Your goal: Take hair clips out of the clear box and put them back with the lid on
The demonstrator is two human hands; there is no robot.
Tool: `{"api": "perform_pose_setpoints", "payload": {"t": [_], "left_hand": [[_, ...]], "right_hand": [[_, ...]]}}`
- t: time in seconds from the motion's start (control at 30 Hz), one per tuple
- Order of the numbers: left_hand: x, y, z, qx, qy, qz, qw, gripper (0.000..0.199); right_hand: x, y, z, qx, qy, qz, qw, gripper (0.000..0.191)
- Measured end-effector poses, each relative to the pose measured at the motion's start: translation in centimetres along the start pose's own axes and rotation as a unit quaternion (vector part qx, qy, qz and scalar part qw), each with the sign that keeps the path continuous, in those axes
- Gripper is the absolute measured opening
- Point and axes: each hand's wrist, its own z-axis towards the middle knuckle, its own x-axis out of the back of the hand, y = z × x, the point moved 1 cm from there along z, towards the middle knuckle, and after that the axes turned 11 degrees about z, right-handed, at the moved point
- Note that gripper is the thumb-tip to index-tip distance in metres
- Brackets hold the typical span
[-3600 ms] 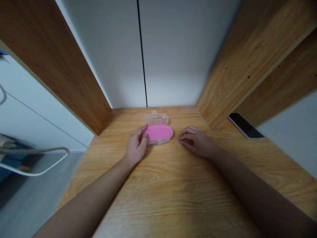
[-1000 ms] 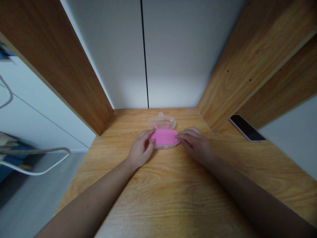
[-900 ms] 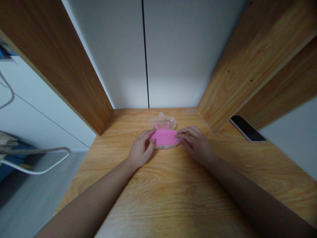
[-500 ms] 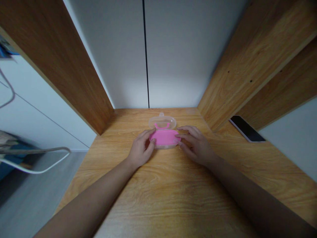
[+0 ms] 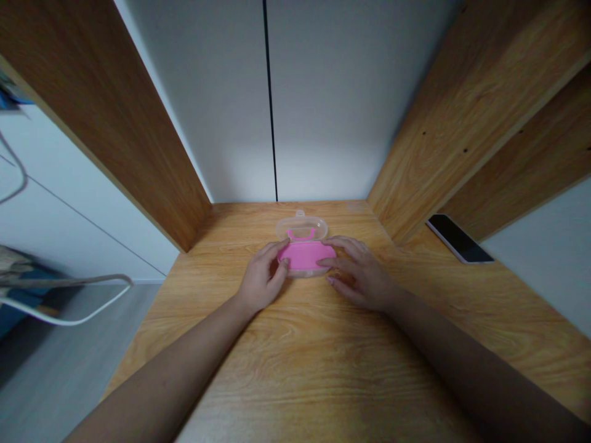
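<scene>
A small oval plastic case lies unfolded on the wooden table. Its clear lid (image 5: 318,229), with a pink handle (image 5: 302,237), rests flat on the far side. A flat pink insert (image 5: 302,255) fills the near half. My left hand (image 5: 263,277) grips the left end of that half, thumb on the near edge and fingers behind. My right hand (image 5: 362,277) is at the right end, fingers apart, with one fingertip over the pink surface and the thumb off the near edge. What lies under the insert is hidden.
A phone (image 5: 459,239) lies on the table at the right, beside a wooden panel (image 5: 443,147). White cabinet doors (image 5: 221,123) close off the back. Another wooden panel (image 5: 115,117) stands at the left. A white cable (image 5: 87,317) loops beyond the table's left edge.
My right hand's fingers have slid slightly left over the pink insert, and its thumb has come away from the near edge. My left hand keeps its hold.
</scene>
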Motion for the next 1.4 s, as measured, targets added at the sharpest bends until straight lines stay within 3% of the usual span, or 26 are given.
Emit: {"api": "perform_pose_setpoints", "payload": {"t": [0.4, 0.6, 0.73, 0.87, 1.13, 1.4], "left_hand": [[-0.1, -0.1, 0.0, -0.004, 0.010, 0.002, 1.000, 0.039], [-0.1, 0.0, 0.0, 0.006, 0.002, 0.005, 1.000, 0.038], [-0.2, -0.2, 0.0, 0.012, 0.004, 0.008, 1.000, 0.038], [-0.2, -0.5, 0.0, 0.021, 0.016, 0.008, 1.000, 0.037], [-0.2, -0.8, 0.2, 0.043, 0.038, -0.008, 0.998, 0.036], [-0.1, -0.8, 0.1, 0.046, 0.035, -0.012, 0.998, 0.038]], "right_hand": [[0.3, 0.4, -0.1, 0.018, 0.042, 0.006, 0.999, 0.045], [1.7, 1.6, -0.4, -0.051, 0.070, -0.037, 0.996, 0.021], [2.1, 2.9, -0.7, -0.123, 0.013, -0.078, 0.989, 0.008], [1.7, 3.3, -0.9, -0.137, -0.055, -0.083, 0.986, 0.009], [0.5, 3.4, -0.9, -0.140, -0.066, -0.023, 0.988, 0.007], [0.6, 3.3, -1.0, -0.154, -0.071, -0.015, 0.985, 0.007]]}}
